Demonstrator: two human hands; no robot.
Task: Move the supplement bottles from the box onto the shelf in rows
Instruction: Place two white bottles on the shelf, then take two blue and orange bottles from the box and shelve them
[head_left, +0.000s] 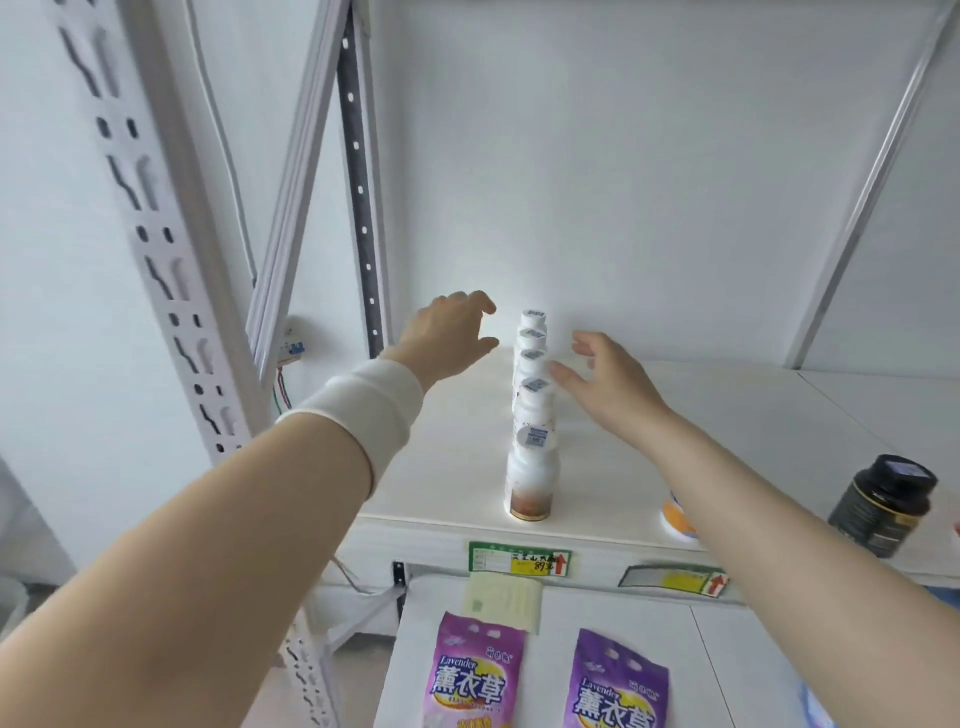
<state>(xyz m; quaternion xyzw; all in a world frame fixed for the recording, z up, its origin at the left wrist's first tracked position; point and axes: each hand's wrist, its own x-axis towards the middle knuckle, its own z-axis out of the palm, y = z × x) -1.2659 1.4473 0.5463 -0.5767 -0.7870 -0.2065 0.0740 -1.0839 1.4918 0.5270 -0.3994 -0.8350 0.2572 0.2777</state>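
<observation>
A white shelf (701, 415) is running across our view against a plain white wall, with a perforated metal upright (156, 234) rising at the left. On the shelf board the supplement bottles (531, 452) are standing upright in a single file that is leading from the front edge toward the wall; five barcode-stickered caps are showing, and the front bottle is wearing a brown label.

We are reaching in with both arms, one on each side of that file. Our left hand (447, 332), with a white wristband (363, 410) on its forearm, is hovering left of the far bottles, fingers loosely spread and holding nothing, clear of the caps. Our right hand (608, 379) is hovering just right of the middle bottles, also spread and holding nothing; its nearest fingertips are coming very close to a cap, and we cannot tell whether they are touching it.

Further right a black bottle (883, 504) is standing near the shelf's front edge, and an orange-and-white container (675, 519) is peeking out behind our right forearm. Two price tags (519, 558) are hanging on the shelf's front lip, and two purple lavender bags (467, 675) are lying on the lower shelf.
</observation>
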